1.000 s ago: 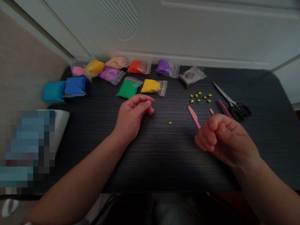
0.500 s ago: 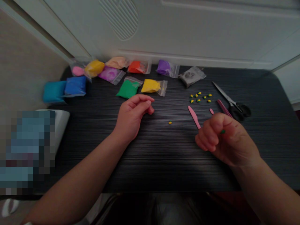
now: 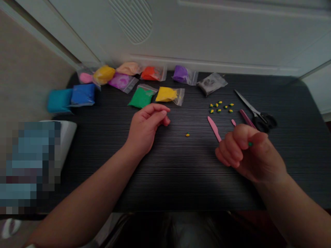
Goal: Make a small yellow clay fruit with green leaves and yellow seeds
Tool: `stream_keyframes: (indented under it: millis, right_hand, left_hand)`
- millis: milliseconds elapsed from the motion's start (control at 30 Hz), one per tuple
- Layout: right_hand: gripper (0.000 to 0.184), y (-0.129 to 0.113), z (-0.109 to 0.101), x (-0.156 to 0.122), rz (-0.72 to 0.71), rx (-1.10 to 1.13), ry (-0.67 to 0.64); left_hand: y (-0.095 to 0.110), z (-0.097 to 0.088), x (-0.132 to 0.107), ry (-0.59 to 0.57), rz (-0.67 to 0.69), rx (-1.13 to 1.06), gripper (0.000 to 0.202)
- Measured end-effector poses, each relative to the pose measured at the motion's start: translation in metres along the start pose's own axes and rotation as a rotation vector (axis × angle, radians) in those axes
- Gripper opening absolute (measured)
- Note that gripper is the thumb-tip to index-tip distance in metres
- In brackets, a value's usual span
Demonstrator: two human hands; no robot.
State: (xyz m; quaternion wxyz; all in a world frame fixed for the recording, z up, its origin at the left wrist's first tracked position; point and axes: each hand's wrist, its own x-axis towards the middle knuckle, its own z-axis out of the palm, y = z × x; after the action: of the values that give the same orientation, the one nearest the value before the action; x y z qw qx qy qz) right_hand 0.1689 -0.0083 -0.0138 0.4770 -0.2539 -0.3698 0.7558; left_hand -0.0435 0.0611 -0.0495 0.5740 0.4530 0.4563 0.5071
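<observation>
Dark ribbed table (image 3: 165, 186); right of the pink knife (image 3: 214, 128), the right hand (image 3: 248, 156) now bares a pinched green clay bit (image 3: 250, 144) — hidden before; left hand (image 3: 146, 129), leftward, stays loosely curled, contents unclear.

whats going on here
A person sits at a dark table working with modelling clay. Their right hand pinches a tiny green bit at the fingertips. Their left hand rests loosely curled on the table; whether it holds anything is unclear. One small yellow-and-green piece lies between the hands, with a cluster of similar pieces farther back beside a pink tool and scissors. Bags of coloured clay line the far side.
</observation>
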Motion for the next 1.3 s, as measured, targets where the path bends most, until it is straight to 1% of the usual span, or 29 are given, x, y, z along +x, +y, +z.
stream_keyframes:
  millis: [133,200,233,300,367,433,467,533,600,700,833,1133,1300]
  right_hand:
    - [0.006,0.002,-0.003,-0.002,-0.011,-0.022,0.004]
    - [0.006,0.003,-0.004,-0.004,-0.029,-0.111,0.017]
    - [0.007,0.004,-0.005,-0.004,-0.04,-0.201,0.038]
    - [0.007,0.005,-0.006,-0.004,-0.065,-0.502,0.095]
    - [0.008,0.008,-0.007,-0.001,-0.128,-0.925,0.106]
    - [0.011,0.013,-0.009,0.004,-0.222,-1.331,0.043]
    - [0.013,0.016,-0.01,0.006,-0.274,-1.485,0.004]
    - [0.017,0.023,-0.013,0.011,-0.329,-1.689,-0.031]
    - [0.019,0.029,-0.014,0.015,-0.334,-1.803,-0.02]
    - [0.023,0.033,-0.014,0.017,-0.309,-1.912,-0.009]
    - [0.027,0.034,-0.013,0.018,-0.254,-1.972,-0.034]
    - [0.031,0.024,-0.016,0.014,-0.2,-1.93,-0.068]
    - [0.025,0.018,-0.013,0.008,-0.198,-1.907,-0.137]
  left_hand:
    - [-0.001,-0.001,0.0,-0.011,0.006,-0.012,0.01]
    - [-0.001,-0.001,0.0,-0.015,0.007,-0.015,0.01]
    - [-0.001,-0.001,0.0,-0.015,0.006,-0.014,0.009]
    - [-0.001,-0.001,0.0,-0.012,0.003,-0.009,0.009]
    - [-0.001,-0.001,0.0,-0.009,-0.001,-0.003,0.009]
    - [-0.001,-0.001,0.001,-0.011,-0.001,-0.007,0.009]
    - [-0.001,-0.001,0.001,-0.013,0.0,-0.013,0.009]
    - [-0.001,-0.001,0.001,-0.023,0.005,-0.027,0.009]
    - [-0.002,-0.002,0.002,-0.027,0.011,-0.035,0.009]
    - [-0.004,-0.003,0.002,-0.023,0.016,-0.032,0.009]
    - [-0.004,-0.003,0.002,-0.022,0.02,-0.033,0.009]
    - [-0.004,-0.003,0.002,-0.023,0.025,-0.031,0.009]
    - [-0.004,-0.004,0.002,-0.029,0.027,-0.015,0.009]
